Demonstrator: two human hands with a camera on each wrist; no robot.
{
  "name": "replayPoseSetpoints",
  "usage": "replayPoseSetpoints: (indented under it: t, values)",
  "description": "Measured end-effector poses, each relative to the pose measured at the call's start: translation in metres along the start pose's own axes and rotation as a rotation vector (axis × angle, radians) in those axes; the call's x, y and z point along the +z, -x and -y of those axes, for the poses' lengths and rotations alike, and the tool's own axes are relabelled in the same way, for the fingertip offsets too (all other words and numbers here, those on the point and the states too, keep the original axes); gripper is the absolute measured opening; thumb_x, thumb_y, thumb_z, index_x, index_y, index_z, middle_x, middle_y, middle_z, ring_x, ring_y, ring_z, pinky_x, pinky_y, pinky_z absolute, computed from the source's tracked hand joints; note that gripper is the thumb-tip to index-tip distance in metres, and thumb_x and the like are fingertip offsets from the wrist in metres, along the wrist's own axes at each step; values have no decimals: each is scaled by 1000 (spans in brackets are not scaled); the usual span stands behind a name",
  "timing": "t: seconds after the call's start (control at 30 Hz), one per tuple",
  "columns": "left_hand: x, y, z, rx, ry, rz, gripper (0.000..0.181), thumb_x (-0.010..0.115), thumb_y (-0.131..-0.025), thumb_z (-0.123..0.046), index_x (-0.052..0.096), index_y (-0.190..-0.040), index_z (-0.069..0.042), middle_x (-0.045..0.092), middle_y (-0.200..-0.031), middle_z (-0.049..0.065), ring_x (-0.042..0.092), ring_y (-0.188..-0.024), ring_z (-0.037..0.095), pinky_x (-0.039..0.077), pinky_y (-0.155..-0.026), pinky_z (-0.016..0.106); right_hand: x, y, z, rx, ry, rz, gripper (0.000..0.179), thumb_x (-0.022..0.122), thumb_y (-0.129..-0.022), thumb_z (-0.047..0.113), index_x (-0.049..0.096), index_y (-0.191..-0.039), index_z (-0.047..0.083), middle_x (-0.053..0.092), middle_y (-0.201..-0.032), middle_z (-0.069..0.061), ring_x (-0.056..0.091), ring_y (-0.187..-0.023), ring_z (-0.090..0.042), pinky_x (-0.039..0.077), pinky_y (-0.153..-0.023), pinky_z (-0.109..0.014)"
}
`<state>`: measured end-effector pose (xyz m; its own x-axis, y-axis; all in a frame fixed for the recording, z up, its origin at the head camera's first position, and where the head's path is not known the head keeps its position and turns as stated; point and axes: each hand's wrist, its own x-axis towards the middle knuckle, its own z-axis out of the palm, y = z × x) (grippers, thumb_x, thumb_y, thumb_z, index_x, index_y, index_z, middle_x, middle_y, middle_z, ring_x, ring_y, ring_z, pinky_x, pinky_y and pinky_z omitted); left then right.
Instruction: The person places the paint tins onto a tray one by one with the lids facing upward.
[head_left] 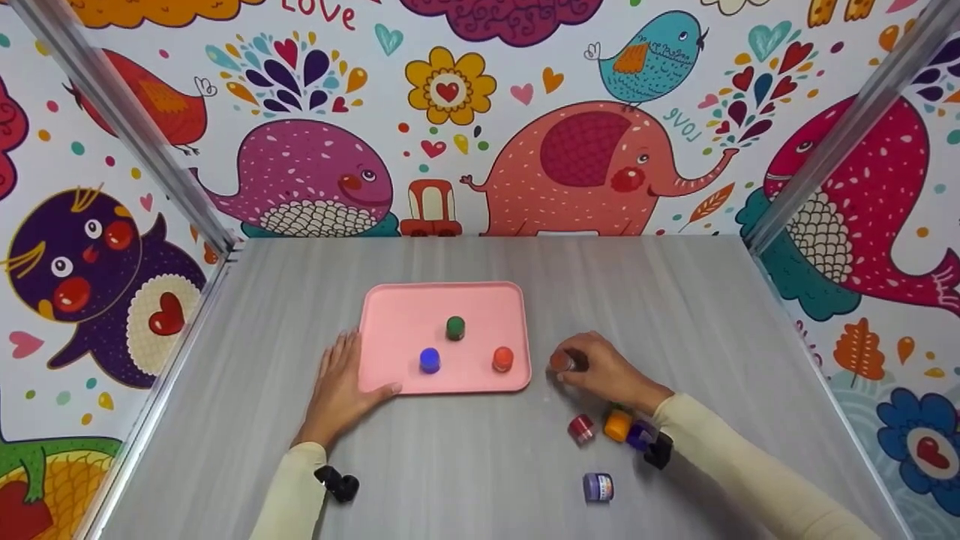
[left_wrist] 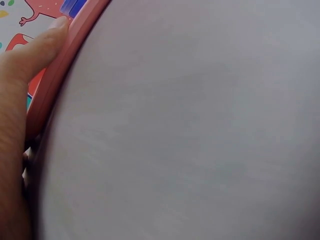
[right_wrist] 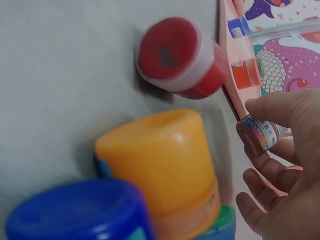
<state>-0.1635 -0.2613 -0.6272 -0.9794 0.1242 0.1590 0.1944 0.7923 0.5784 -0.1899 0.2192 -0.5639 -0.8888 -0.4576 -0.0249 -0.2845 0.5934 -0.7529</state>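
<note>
My left hand (head_left: 337, 390) lies at the near left corner of a pink tray (head_left: 405, 307). Its fingers stretch along the tray's left side, and the thumb (left_wrist: 47, 45) touches the rim. Three small paint jars stand on the tray: a green one (head_left: 455, 328), a blue one (head_left: 430, 360) and an orange-red one (head_left: 502, 358). Just off the tray's right edge, my right hand (head_left: 607, 371) pinches a brown paint jar (right_wrist: 257, 135) between thumb and fingers. A printed label shows on that jar's side in the right wrist view.
Near the right forearm lie a red jar (head_left: 581, 429), an orange jar (head_left: 618, 424) and a dark blue-purple jar (head_left: 642, 433). A lavender jar (head_left: 598, 487) lies on its side closer in. Part of a green-lidded jar (right_wrist: 226, 217) shows behind the orange one. Printed walls bound the grey table (head_left: 465, 457).
</note>
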Motion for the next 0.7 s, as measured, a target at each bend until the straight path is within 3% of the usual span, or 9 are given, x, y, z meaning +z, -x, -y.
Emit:
replayPoseSetpoints:
  t: [0.23, 0.5, 0.7]
  values:
    - [0, 0, 0, 0, 4, 3, 128, 83, -87, -64, 20, -171, 9, 24, -178, 29, 16, -167, 48, 3, -137, 61, -3, -11, -2, -10, -4, -33, 29, 87, -96, 10, 78, -123, 16, 70, -118, 2, 59, -111, -23, 58, -102, -42]
    - [-1, 1, 0, 3, 9, -7, 127, 83, -87, -64, 21, -171, 8, 24, -178, 29, 15, -167, 48, 3, -137, 61, -1, -27, -4, -22, -26, -66, 25, 88, -96, 11, 79, -119, 14, 69, -113, -2, 58, -106, -25, 53, -93, -37]
    - [0, 0, -1, 12, 6, -13, 127, 83, -87, -64, 22, -171, 10, 25, -177, 31, 17, -167, 49, 4, -136, 62, 2, -35, -5, -5, -38, -86, 23, 87, -96, 10, 79, -117, 14, 68, -111, -2, 57, -105, -25, 54, -92, -40]
